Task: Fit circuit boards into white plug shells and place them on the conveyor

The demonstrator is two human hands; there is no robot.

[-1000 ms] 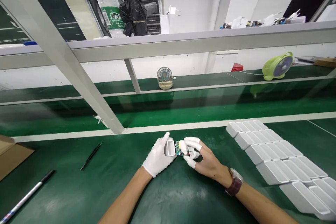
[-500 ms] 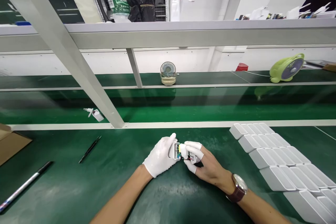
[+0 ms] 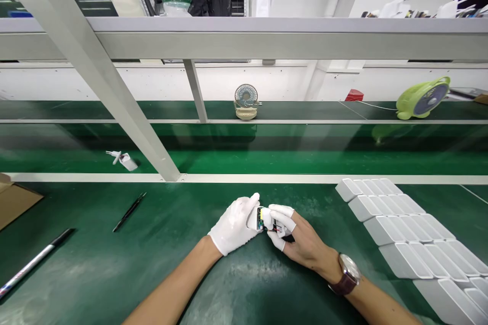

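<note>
My left hand [image 3: 235, 224], in a white glove, is closed around a small white plastic case [image 3: 253, 218]. My right hand [image 3: 295, 233] wears white finger covers and a wristwatch. Its fingers pinch a white plug part [image 3: 268, 218] at the case's open end. Between the two parts shows a small circuit board [image 3: 260, 217] with a yellow component, partly inside the case. A bit of dark and red wire is visible under the right fingers. Both hands meet just above the green tabletop [image 3: 244, 284].
Rows of white plastic cases [image 3: 414, 228] stand at right. A black pen [image 3: 129, 212], a marker [image 3: 36, 265] and a cardboard box [image 3: 17, 203] lie left. Beyond a metal rail, a white charger [image 3: 127, 162] sits on the green belt. Small fans [image 3: 246, 101] stand farther back.
The circuit board seems slightly deeper in the case, and the case has turned a little. The charger on the belt has shifted left. My view has tilted slightly down.
</note>
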